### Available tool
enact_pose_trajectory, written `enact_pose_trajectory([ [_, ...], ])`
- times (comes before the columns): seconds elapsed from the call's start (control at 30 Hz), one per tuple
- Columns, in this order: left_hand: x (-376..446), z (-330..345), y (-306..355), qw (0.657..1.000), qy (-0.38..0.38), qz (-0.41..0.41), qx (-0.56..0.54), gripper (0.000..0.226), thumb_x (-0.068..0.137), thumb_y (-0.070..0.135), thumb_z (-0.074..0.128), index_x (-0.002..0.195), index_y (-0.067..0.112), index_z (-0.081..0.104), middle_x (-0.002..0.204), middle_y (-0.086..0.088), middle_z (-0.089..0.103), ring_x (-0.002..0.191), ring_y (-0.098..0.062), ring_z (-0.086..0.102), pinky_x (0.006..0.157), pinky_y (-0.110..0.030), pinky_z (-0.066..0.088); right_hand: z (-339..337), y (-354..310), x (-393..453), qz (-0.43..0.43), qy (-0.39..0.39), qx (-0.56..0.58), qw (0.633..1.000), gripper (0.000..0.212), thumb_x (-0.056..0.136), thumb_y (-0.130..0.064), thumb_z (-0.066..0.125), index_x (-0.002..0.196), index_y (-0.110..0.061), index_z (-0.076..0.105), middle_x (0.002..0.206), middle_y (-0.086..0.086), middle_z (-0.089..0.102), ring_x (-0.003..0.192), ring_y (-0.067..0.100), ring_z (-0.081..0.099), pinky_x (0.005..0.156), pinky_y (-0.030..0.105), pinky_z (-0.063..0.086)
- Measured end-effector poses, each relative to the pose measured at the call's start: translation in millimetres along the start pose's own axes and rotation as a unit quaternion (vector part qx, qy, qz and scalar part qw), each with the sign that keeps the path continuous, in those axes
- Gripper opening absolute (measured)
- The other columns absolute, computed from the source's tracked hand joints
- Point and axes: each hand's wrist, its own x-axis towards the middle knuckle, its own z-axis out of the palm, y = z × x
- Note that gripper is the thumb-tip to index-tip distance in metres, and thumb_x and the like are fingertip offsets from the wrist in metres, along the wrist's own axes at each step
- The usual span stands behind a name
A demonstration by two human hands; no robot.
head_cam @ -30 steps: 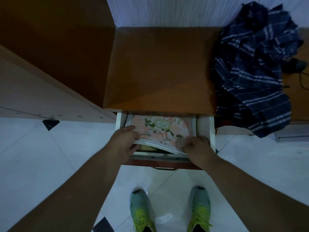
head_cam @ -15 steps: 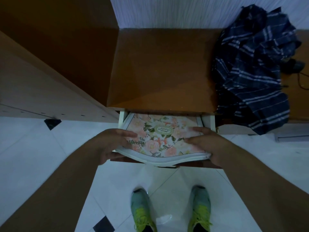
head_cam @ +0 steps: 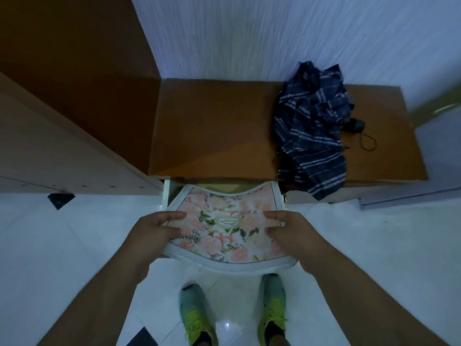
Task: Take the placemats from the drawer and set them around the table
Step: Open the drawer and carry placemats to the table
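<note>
We hold the stack of floral placemats [head_cam: 228, 227] over the open drawer [head_cam: 166, 193], our left hand [head_cam: 156, 229] and right hand [head_cam: 287, 231] each gripping a side edge, thumbs on top. The stack sags in the middle, so we judge lower mats could slide out. The brown surface [head_cam: 214, 128] behind carries a folded umbrella [head_cam: 311, 128]; white tiled floor [head_cam: 62, 245] lies below.

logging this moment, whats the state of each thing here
placemats: stacked, lifted, sagging, floral side up
left hand: gripping stack's left edge
right hand: gripping stack's right edge
drawer: open
umbrella: collapsed, lying on cabinet top
</note>
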Motion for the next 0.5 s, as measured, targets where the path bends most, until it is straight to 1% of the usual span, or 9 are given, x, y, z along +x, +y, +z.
enact_pose_trajectory([
  [0.07, -34.2, -9.6, 12.1, 1.0, 0.005, 0.012, -0.001, 0.033, 0.092, -0.003, 0.066, 0.105, 0.025, 0.079, 0.107, 0.004, 0.071, 0.089, -0.022, 0.073, 0.056, -0.028, 0.059, -9.5, -11.6, -35.3, -0.002, 0.0, -0.006, 1.0, 0.04, 0.094, -0.012, 0.062, 0.131, -0.026, 0.064, 0.118, 0.003, 0.065, 0.076, 0.01, 0.065, 0.052, 0.012, 0.048],
  [0.17, -89.2, -24.5, 34.5, 0.999, 0.001, 0.035, -0.013, 0.032, 0.092, -0.001, 0.067, 0.107, 0.025, 0.079, 0.106, 0.008, 0.07, 0.088, -0.02, 0.072, 0.06, -0.029, 0.062, -24.1, -35.2, -96.1, -0.033, 0.031, -0.005, 0.999, 0.034, 0.096, -0.016, 0.059, 0.126, -0.029, 0.066, 0.11, -0.007, 0.061, 0.08, 0.004, 0.062, 0.06, 0.012, 0.05],
  [0.2, -105.1, -31.3, 42.6, 0.999, 0.003, 0.048, -0.014, 0.032, 0.093, 0.0, 0.068, 0.108, 0.026, 0.079, 0.108, 0.01, 0.068, 0.089, -0.02, 0.072, 0.065, -0.031, 0.063, -29.6, -44.3, -115.0, -0.051, 0.044, -0.012, 0.998, 0.032, 0.097, -0.017, 0.059, 0.125, -0.031, 0.067, 0.11, -0.009, 0.06, 0.083, 0.003, 0.061, 0.065, 0.013, 0.052],
  [0.27, -141.0, -43.1, 61.3, 0.997, -0.015, 0.078, -0.015, 0.032, 0.093, 0.002, 0.069, 0.108, 0.028, 0.079, 0.113, 0.011, 0.067, 0.095, -0.021, 0.072, 0.074, -0.035, 0.062, -41.1, -64.2, -155.8, -0.086, 0.066, -0.03, 0.994, 0.032, 0.097, -0.019, 0.058, 0.124, -0.034, 0.066, 0.117, -0.008, 0.059, 0.087, 0.003, 0.06, 0.071, 0.018, 0.053],
  [0.33, -177.6, -55.3, 86.8, 0.993, -0.039, 0.106, -0.034, 0.035, 0.092, 0.0, 0.069, 0.108, 0.03, 0.079, 0.118, 0.007, 0.067, 0.098, -0.024, 0.073, 0.076, -0.037, 0.063, -54.9, -88.4, -196.0, -0.127, 0.09, -0.02, 0.988, 0.031, 0.098, -0.02, 0.058, 0.124, -0.036, 0.065, 0.119, -0.008, 0.058, 0.086, 0.003, 0.061, 0.069, 0.02, 0.055],
  [0.4, -218.5, -70.0, 111.3, 0.989, -0.062, 0.13, -0.042, 0.042, 0.089, -0.006, 0.068, 0.109, 0.03, 0.078, 0.123, 0.003, 0.066, 0.102, -0.029, 0.072, 0.077, -0.04, 0.063, -68.8, -111.7, -239.0, -0.16, 0.101, -0.005, 0.982, 0.031, 0.098, -0.019, 0.059, 0.121, -0.039, 0.066, 0.117, -0.012, 0.06, 0.086, 0.012, 0.067, 0.072, 0.031, 0.061],
  [0.5, -288.1, -91.0, 144.7, 0.975, -0.107, 0.188, -0.059, 0.052, 0.084, -0.018, 0.065, 0.108, 0.027, 0.075, 0.129, -0.005, 0.066, 0.106, -0.034, 0.072, 0.08, -0.048, 0.062, -91.6, -145.0, -308.0, -0.225, 0.12, 0.025, 0.967, 0.03, 0.096, -0.019, 0.063, 0.111, -0.044, 0.069, 0.111, -0.023, 0.064, 0.086, 0.029, 0.07, 0.075, 0.049, 0.061],
])
